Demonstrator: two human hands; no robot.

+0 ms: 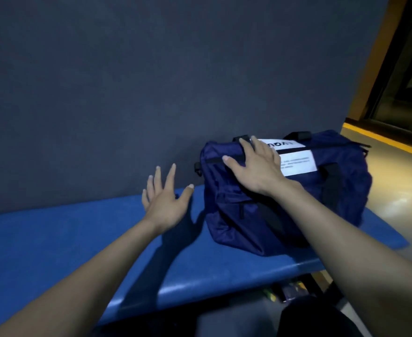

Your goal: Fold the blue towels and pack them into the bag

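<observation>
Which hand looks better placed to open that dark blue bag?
Probably the right hand: it already lies flat on top of the bag, beside its zip. The left hand hovers off to the side.

Navy bag upright on blue bench, zipped, white label on top.

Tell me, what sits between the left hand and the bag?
Nothing: in the head view only bare blue bench separates the left hand from the bag.

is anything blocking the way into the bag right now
Yes. The bag looks closed, its black zipper line running along the top, and the right hand lies flat over it. The left hand hovers open beside it. No towels show.
</observation>
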